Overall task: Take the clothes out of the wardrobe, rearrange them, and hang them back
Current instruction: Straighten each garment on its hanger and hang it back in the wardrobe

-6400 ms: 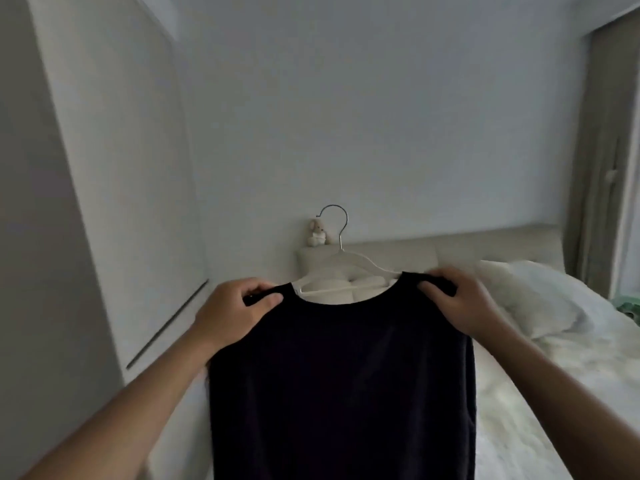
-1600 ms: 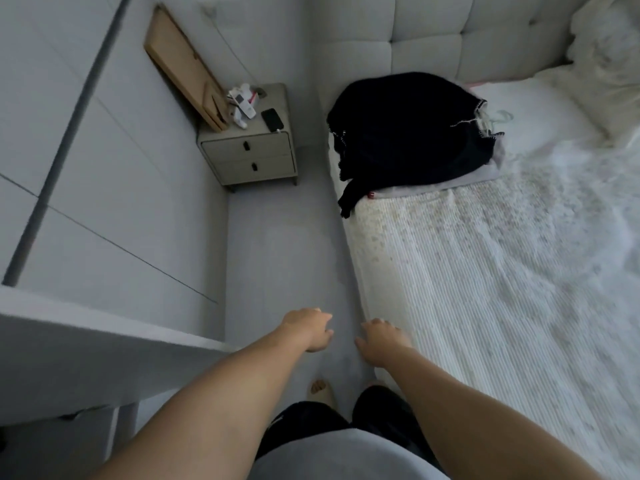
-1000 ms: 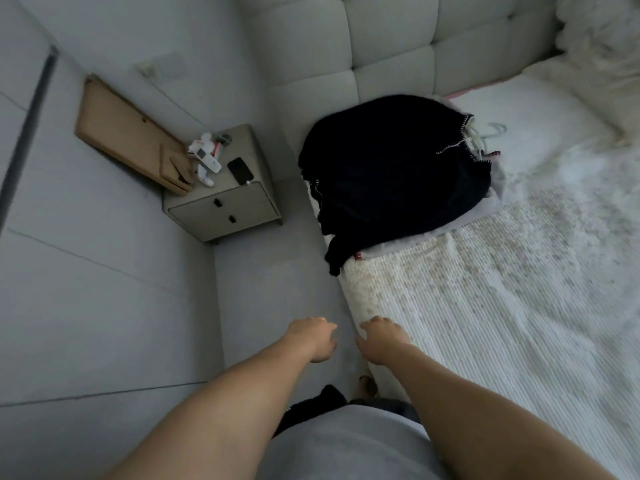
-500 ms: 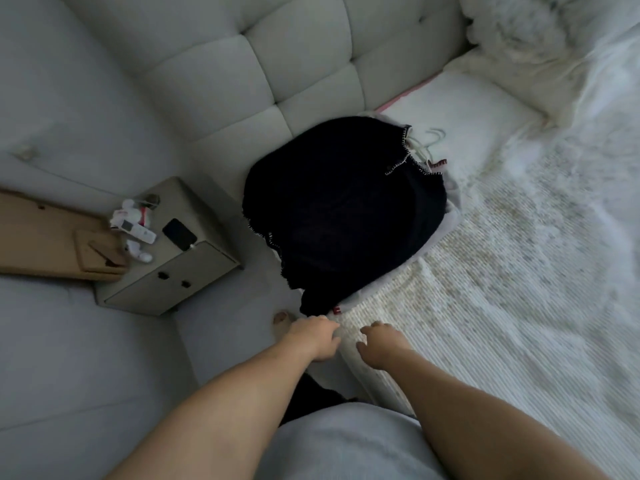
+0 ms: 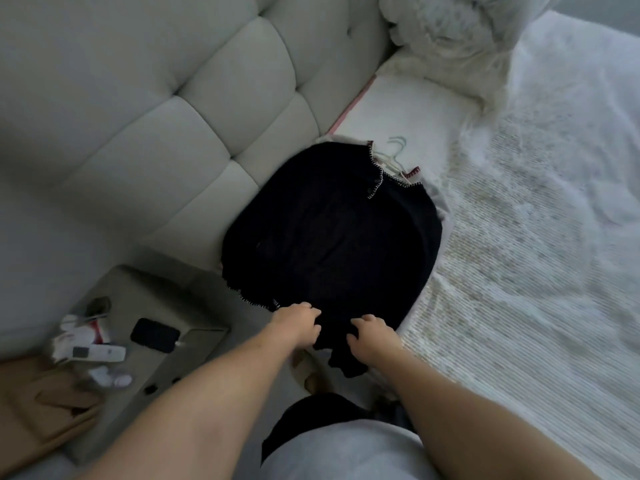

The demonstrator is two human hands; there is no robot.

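A pile of dark clothes (image 5: 332, 233) lies on the near corner of the bed (image 5: 519, 271), right against the tufted headboard (image 5: 180, 109), filling the middle of the view. The top garment is black with a pale stitched edge along its neckline at about 1 o'clock and along its lower left hem at about 8 o'clock. Pale hanger hooks (image 5: 396, 147) stick out from under the pile at 1 o'clock, resting on the white sheet. A strip of dark fabric hangs off the mattress edge toward 6 o'clock.

Both hands reach in from the bottom to the near hem of the pile. The left hand (image 5: 294, 323) sits at about 7 o'clock of the pile, its fingers curled down onto the black cloth; its grip looks closed on the hem, gathering fabric. The right hand (image 5: 372, 337), just beside it at about 6 o'clock, also has bent fingers pressed into the cloth, pinching the edge. The two hands are near each other but apart.

At 8 o'clock stands a bedside cabinet (image 5: 166, 306) with a dark phone (image 5: 154, 334) and a white remote (image 5: 98, 353) on top, blurred. A fluffy white pillow (image 5: 446, 32) lies at 1 o'clock by the headboard.
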